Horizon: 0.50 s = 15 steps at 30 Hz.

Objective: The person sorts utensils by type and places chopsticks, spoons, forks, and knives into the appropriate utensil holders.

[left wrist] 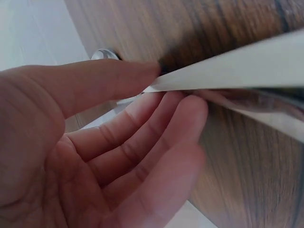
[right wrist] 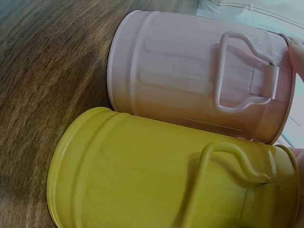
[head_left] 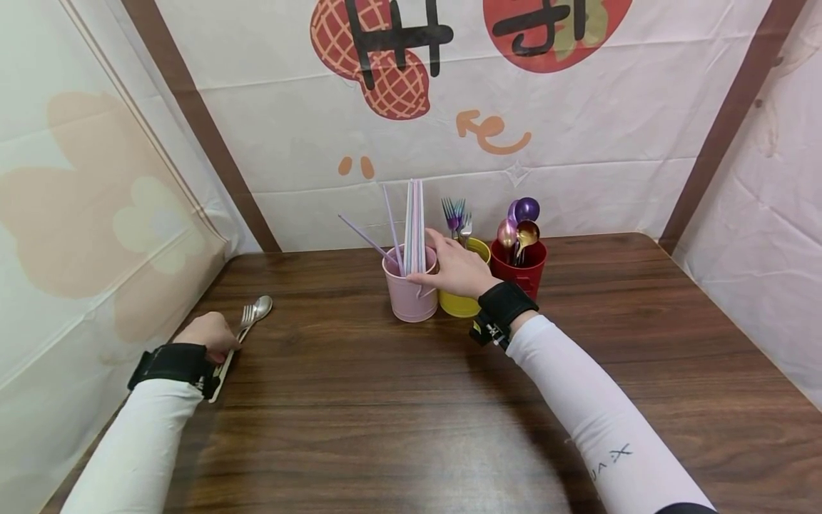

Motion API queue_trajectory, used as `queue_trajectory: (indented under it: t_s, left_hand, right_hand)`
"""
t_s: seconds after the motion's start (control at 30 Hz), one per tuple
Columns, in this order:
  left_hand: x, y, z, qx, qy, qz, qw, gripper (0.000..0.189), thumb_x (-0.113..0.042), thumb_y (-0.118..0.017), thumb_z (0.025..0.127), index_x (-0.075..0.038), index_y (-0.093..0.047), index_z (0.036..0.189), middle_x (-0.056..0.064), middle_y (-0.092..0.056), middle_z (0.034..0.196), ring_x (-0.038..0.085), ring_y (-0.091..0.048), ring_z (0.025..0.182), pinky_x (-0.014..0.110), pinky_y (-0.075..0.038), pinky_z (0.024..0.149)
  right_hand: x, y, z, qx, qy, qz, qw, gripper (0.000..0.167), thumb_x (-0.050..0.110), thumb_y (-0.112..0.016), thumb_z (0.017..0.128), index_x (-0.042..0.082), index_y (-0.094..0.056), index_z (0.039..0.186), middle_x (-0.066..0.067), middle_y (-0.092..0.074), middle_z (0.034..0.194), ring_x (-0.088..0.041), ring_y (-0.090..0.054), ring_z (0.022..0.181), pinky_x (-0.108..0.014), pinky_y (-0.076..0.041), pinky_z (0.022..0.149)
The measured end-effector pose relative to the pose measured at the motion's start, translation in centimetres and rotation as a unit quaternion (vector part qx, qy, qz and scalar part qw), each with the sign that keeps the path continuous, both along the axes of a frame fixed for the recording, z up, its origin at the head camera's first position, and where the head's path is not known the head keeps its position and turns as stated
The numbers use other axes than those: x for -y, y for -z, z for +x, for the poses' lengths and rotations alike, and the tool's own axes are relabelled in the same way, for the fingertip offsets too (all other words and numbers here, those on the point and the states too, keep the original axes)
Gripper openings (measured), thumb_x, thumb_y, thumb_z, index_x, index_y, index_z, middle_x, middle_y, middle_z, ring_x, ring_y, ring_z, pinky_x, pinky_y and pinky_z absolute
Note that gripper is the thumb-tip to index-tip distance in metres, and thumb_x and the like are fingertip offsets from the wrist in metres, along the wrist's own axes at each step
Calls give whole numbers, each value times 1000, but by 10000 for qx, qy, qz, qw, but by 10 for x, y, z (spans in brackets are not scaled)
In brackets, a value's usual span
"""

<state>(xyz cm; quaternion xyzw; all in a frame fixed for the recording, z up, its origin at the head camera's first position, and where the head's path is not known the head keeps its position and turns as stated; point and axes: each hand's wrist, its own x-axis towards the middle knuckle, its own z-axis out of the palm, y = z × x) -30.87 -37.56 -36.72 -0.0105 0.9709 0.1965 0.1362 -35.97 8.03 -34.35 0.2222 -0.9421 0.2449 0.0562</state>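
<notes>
At the left table edge my left hand (head_left: pixel 208 333) pinches a pale flat handle (left wrist: pixel 228 69) between thumb and fingertips. Beyond the fingers, a silver fork (head_left: pixel 247 314) and a silver spoon (head_left: pixel 262 307) lie side by side; which handle belongs to which is hidden. My right hand (head_left: pixel 459 269) grips the rim of a small pink bucket (head_left: pixel 414 300), thumb on its front. Its other fingers are mostly hidden behind the rim. A bundle of pastel straws (head_left: pixel 415 221) stands upright in that bucket, with two purple straws (head_left: pixel 362 235) leaning left.
Touching the pink bucket is a yellow bucket (right wrist: pixel 137 166) holding several forks (head_left: pixel 454 214). To its right stands a red bucket (head_left: pixel 536 263) with several colored spoons (head_left: pixel 526 210). A printed cloth wall (head_left: pixel 578 143) rises behind the brown wooden table (head_left: pixel 359 414).
</notes>
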Motion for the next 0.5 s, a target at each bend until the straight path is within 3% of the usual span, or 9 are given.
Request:
queue_trajectory:
  t_s: [0.3,0.5]
  left_hand:
    - [10,-2,-4,151,-129,522,9984,16,-5,-62,80,1,-64,65,2,-62,57,15,-64,53,30,-54,52]
    - [11,-9,-4,123,-330,958,9948,15,-7,-57,86,5,-62,78,1,-60,58,13,-61,53,33,-55,52]
  right_hand:
    - [0,-1,-1,59,-25,-65,10000,101,70,-60,81,15,-18,154,-11,-39,150,-27,-37,135,-48,-47,92]
    - [-1,-4,-1,63,-131,-47,9999,100,66,-62,83,12,-17,154,-13,-41,148,-28,-39,134,-47,-44,97]
